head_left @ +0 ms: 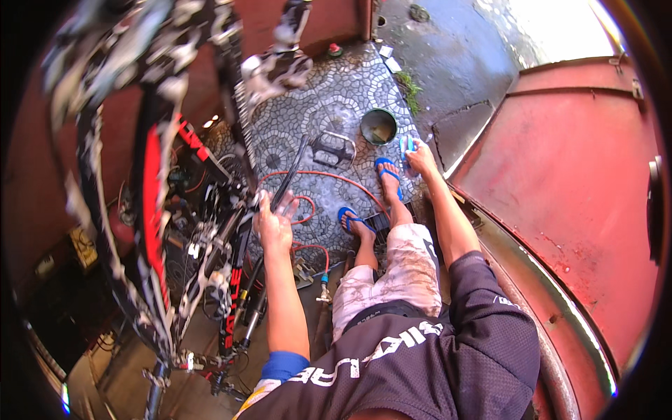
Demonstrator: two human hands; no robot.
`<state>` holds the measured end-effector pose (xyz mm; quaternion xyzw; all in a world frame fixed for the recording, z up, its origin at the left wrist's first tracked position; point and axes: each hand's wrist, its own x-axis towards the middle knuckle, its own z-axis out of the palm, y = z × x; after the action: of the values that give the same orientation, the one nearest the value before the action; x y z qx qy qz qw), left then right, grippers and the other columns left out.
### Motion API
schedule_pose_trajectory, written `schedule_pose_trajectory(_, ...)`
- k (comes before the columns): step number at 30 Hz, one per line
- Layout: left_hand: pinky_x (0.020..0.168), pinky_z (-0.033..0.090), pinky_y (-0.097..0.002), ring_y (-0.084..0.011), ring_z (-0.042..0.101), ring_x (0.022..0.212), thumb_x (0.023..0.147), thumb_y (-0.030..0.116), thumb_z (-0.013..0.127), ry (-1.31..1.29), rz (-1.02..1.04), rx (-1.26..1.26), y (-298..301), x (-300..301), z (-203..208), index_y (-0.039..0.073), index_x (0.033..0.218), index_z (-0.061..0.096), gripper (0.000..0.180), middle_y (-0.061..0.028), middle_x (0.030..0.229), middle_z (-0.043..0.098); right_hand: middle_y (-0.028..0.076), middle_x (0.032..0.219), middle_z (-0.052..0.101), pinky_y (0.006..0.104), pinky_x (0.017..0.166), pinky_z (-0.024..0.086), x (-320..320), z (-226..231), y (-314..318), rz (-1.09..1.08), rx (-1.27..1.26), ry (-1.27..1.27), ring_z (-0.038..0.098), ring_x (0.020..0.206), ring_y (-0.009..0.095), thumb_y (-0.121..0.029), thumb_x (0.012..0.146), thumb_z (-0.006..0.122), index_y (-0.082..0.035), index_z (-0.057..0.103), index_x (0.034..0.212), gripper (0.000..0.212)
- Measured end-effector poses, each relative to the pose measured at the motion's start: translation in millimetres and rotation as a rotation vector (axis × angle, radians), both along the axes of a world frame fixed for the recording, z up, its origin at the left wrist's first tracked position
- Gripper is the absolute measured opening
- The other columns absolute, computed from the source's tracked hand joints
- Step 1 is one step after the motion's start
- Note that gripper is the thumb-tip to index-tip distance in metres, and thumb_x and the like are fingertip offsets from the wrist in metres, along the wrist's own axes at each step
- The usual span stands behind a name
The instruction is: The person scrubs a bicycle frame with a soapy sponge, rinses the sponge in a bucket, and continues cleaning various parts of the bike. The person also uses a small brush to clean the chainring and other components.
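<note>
Foam-streaked and blurred, the bike [152,203] fills the left side close to the camera, its black tubes marked with red and white patches of suds clinging to them. Beside its lower tubes, the left hand [276,218] is held palm up with the fingers spread apart; whether it touches the bike I cannot tell. Out to the right, the right hand [421,158] is closed around a small blue scrubber [407,145], well apart from the bike; its exact kind is too small to make out. Just left of that hand, near the scrubber, a dark green bucket [371,115] stands on the patterned stone floor [294,115] with something pale inside. An orange hose [343,176] loops across the floor past the left hand, near a black metal stand [334,158]. Blue flip-flops [344,211] are on the person's feet, below the bucket. Along the right side runs a red metal panel [574,189].
</note>
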<state>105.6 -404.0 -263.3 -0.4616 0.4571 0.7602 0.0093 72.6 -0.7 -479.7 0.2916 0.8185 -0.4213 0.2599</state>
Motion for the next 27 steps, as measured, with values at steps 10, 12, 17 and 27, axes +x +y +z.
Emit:
schedule_pose_trajectory(10,0.076,0.057,-0.0468,-0.0328,0.072,0.093,0.102,0.054,0.057,-0.071,-0.053,-0.162,7,6,2,0.019,0.115,0.059,0.038,-0.0088,0.103,0.072,0.015,0.104,0.071,0.0473,0.077,0.064,-76,-183,-56,-0.823,-0.699,-0.035,0.073,0.092,0.029,-0.007,0.092,0.063,0.004,0.064,0.12,0.03)
schedule_pose_trajectory(12,0.075,0.058,-0.0465,-0.0314,0.072,0.091,0.106,0.052,0.051,-0.066,-0.048,-0.22,9,4,6,0.011,0.114,0.062,0.043,-0.0106,0.1,0.07,0.02,0.108,0.07,0.0511,0.084,0.062,-79,-218,-67,-1.083,-0.787,-0.025,0.072,0.102,0.035,-0.008,0.091,0.06,0.005,0.061,0.123,0.034)
schedule_pose_trajectory(17,0.078,0.051,-0.0427,-0.0282,0.067,0.092,0.097,0.065,0.058,-0.166,0.087,-0.278,7,2,10,0.003,0.117,0.065,0.066,-0.0103,0.103,0.073,0.038,0.141,0.05,0.0553,0.104,0.049,-74,-295,-67,0.092,0.118,-0.152,0.058,0.124,0.053,-0.018,0.087,0.058,0.006,0.055,0.135,0.054)
schedule_pose_trajectory(27,0.092,0.045,-0.0432,-0.0275,0.061,0.1,0.093,0.067,0.059,-0.149,0.163,-0.308,-42,19,21,-0.002,0.117,0.065,0.074,-0.0138,0.109,0.068,0.017,0.14,0.064,0.0465,0.106,0.051,-99,-451,-97,0.38,0.454,-0.413,0.064,0.128,0.031,-0.025,0.095,0.057,-0.006,0.071,0.128,0.041)
